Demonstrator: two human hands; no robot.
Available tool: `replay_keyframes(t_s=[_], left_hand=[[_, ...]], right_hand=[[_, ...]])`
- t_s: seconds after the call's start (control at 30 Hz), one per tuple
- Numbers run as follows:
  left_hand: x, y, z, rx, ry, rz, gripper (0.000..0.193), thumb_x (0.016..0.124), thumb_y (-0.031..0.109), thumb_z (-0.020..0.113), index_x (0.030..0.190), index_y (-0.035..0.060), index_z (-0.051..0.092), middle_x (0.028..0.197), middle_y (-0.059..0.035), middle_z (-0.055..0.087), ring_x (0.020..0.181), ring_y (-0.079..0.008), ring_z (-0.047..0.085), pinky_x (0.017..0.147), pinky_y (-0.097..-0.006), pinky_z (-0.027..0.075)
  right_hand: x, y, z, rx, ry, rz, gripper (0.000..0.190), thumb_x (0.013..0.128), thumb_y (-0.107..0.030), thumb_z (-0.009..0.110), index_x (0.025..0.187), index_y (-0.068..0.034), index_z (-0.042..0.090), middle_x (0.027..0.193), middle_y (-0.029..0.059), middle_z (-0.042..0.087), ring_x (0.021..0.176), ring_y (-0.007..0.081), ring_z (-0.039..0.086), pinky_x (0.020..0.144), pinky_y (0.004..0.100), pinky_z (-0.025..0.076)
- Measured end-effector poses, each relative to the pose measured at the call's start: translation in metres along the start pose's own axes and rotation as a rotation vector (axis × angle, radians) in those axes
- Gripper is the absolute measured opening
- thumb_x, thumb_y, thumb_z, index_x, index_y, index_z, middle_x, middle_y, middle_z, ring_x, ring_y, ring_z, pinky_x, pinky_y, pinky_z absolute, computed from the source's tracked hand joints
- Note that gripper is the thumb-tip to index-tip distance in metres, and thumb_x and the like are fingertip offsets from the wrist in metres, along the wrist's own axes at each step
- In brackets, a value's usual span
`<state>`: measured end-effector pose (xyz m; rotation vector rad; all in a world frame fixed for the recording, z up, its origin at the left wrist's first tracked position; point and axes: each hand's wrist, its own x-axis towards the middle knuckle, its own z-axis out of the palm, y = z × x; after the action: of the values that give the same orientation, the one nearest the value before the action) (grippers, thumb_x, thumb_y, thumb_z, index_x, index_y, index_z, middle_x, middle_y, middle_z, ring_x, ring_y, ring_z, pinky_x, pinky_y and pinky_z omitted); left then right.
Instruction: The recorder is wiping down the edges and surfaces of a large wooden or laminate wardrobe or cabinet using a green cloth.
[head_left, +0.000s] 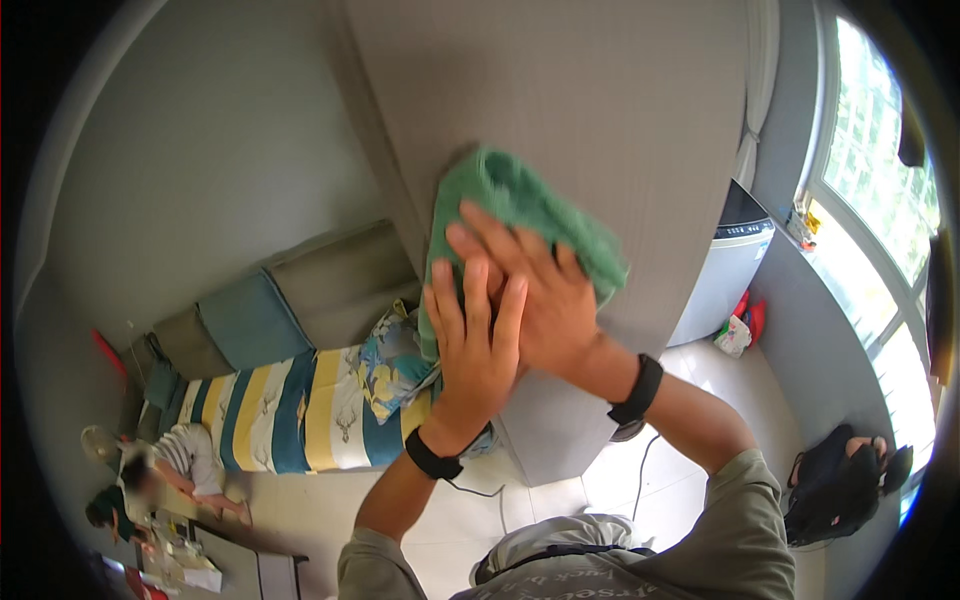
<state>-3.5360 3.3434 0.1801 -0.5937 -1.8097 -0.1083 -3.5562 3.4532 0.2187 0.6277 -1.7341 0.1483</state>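
A green cloth (525, 195) lies bunched against the tall wood-grain side panel (645, 127) of what looks like a cabinet. My right hand (551, 300) presses it flat, fingers spread upward across the fabric. Beside it and partly overlapping it, my left hand (476, 345) rests over the cloth's lower left part, fingers slightly apart. The left palm is hidden, as is the cloth beneath both hands. Each wrist wears a black band.
A sofa with a striped cover (277, 412) and a patterned cushion (394, 360) stands left of the panel. A washing machine (720, 277) is to the right, below windows. A black bag (832, 487) sits lower right. People are near a low table (240, 562). Cables cross the floor.
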Motion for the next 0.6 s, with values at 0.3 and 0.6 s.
replay_keyframes(t_s=[0.3,0.6], left_hand=[[0.081,-0.018,-0.017,-0.088,0.249,0.021,0.058,0.076,0.008,0.061,0.132,0.0083,0.044,0.142,-0.0216,0.032,0.125,-0.0512,0.03,0.097,-0.0626,0.027],[-0.032,0.012,0.002,-0.048,-0.034,-0.004,0.069,0.072,0.014,0.074,0.129,0.0034,0.038,0.141,-0.0294,0.025,0.128,-0.0545,0.023,0.099,-0.0662,0.022]], right_hand=[[0.069,0.011,-0.012,0.274,0.266,0.074,0.045,0.085,-0.026,0.047,0.128,-0.014,0.052,0.139,-0.0002,0.042,0.126,0.0181,0.038,0.104,0.0381,0.021],[-0.034,-0.014,0.005,0.105,-0.033,0.033,0.044,0.088,-0.031,0.045,0.127,-0.013,0.053,0.136,0.0056,0.046,0.11,0.0193,0.046,0.088,0.033,0.029]])
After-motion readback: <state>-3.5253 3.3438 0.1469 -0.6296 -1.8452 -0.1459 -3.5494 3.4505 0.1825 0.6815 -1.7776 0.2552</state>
